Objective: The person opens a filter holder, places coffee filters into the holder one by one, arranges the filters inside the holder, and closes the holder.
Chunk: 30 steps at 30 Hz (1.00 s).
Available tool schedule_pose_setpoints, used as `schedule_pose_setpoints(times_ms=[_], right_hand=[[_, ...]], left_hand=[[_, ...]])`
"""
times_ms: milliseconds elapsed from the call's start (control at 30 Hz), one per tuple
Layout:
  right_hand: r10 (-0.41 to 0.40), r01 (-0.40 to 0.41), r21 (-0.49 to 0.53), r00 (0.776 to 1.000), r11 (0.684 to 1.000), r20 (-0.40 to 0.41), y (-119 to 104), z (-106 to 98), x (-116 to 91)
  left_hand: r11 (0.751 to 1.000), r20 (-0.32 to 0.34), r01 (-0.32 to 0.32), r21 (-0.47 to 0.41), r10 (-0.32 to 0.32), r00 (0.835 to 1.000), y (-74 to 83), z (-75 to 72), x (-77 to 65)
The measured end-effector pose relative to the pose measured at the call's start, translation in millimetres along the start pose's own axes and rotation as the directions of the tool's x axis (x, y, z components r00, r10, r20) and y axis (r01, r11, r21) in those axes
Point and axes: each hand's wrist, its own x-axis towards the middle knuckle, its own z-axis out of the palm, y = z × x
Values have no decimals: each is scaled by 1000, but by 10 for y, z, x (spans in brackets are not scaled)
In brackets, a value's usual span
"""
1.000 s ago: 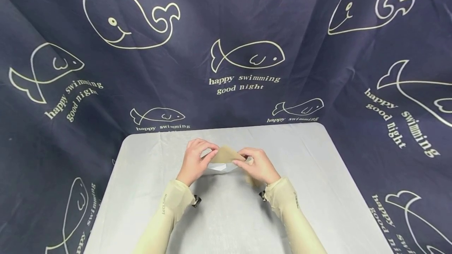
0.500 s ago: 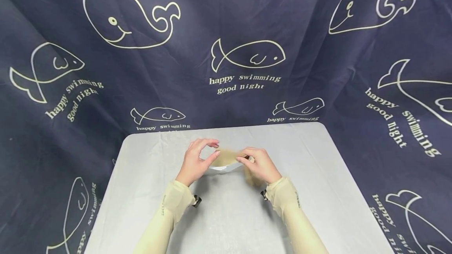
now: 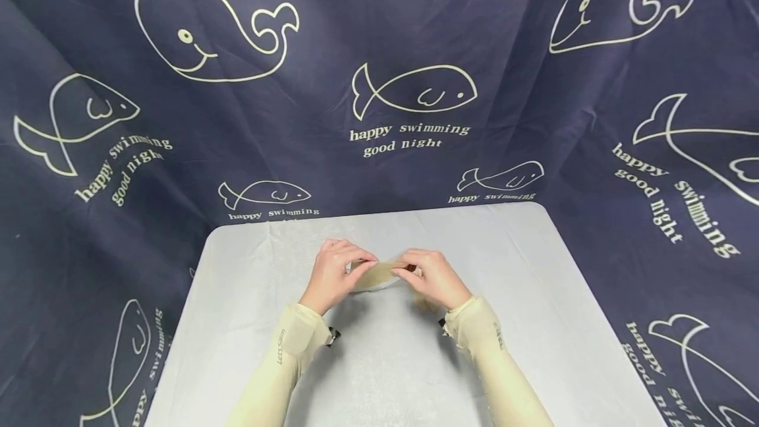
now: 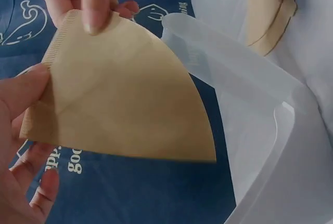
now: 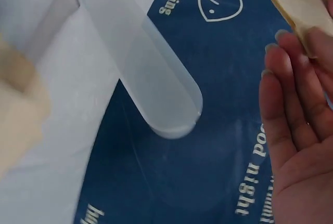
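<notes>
A brown paper coffee filter (image 4: 130,89), fan-shaped with a crimped edge, is held between my two hands. With thumb and fingers, my left hand (image 3: 335,275) pinches its crimped side. My right hand (image 3: 433,277) pinches the filter near its upper corner; in the right wrist view that hand's other fingers (image 5: 294,99) extend below the paper. Close behind the filter in the left wrist view is a translucent white plastic holder (image 4: 239,68) with a rounded end. In the head view the hands and filter mostly hide the holder, leaving a pale strip below the paper.
More brown filter paper (image 4: 270,16) lies on the white-covered table (image 3: 379,374), beneath my right hand in the head view. A navy curtain (image 3: 415,18) with whale and fish drawings hangs behind and along both sides of the table.
Half a second ago my left fingers were spread apart at the filter; now they pinch it again. The filter, raised to a peak a second ago, sits lower and flatter. My right hand stays nearly in place.
</notes>
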Motion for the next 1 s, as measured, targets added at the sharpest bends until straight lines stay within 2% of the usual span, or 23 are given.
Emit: schedule_pose_setpoints(times_ms=[133, 267, 433, 600, 700, 800, 900, 1000], right_hand=[[69, -67, 59, 997, 996, -27, 27, 34, -18], [123, -120, 131, 992, 984, -19, 62, 99, -25], [151, -153, 221, 988, 963, 28, 100, 199, -11], [149, -153, 209, 988, 966, 35, 105, 220, -21], [138, -138, 158, 990, 978, 15, 106, 178, -22], [87, -88, 75, 996, 993, 21, 110, 138, -8], [17, -16, -15, 999, 1000, 37, 106, 113, 5], [-26, 31, -77, 998, 997, 59, 78, 99, 11]], left_hand=[[998, -43, 42, -43, -44, 998, -8, 9, -11], [992, -75, 92, -87, -99, 992, -15, 4, -13], [975, -77, 156, -157, -169, 983, -31, -16, -27], [968, -55, 180, -176, -193, 980, -43, -16, -47], [968, -19, 175, -180, -182, 983, -56, 2, -41], [977, 6, 142, -162, -143, 990, -61, 13, -32], [994, 21, 57, -93, -56, 998, -56, 23, -23], [999, 34, -36, -12, 36, 999, -49, 41, -22]])
